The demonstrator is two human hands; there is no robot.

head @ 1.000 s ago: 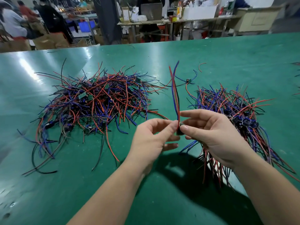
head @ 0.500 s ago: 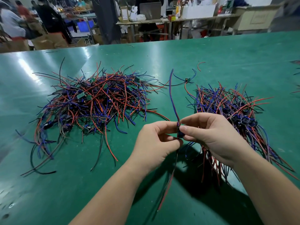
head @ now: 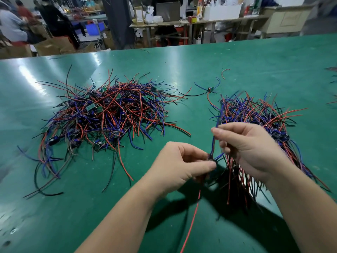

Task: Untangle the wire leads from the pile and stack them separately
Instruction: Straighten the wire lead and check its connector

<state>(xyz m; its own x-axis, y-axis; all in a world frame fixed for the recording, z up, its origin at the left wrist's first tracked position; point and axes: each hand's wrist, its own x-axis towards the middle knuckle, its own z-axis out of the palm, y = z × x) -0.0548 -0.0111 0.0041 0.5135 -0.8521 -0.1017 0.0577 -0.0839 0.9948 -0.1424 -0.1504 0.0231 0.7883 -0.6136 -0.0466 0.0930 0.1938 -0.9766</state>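
Nearest the camera, a red wire [head: 191,227] is hanging down over the green table [head: 91,207], trailing from the wire lead [head: 212,148] held up between both hands. The left hand [head: 180,167] is pinching the lead's small dark connector [head: 211,158] between thumb and forefinger (the piece itself is blurred), with its other fingers curling underneath. Just above it, the right hand [head: 251,145] is pinching the lead's blue strand [head: 213,137] between thumb and forefinger, with the remaining fingers bending in toward the palm. The strand is running almost straight from the connector up to that pinch.

Behind the right hand, the sorted stack [head: 255,114] is lying on the table with its wires roughly aligned. Well apart to the left, the tangled pile [head: 109,115] is sprawling in red, blue and black. Beyond the gap between them, a single lead [head: 210,89] is lying alone, and a short red scrap [head: 225,71] is sitting farther back.
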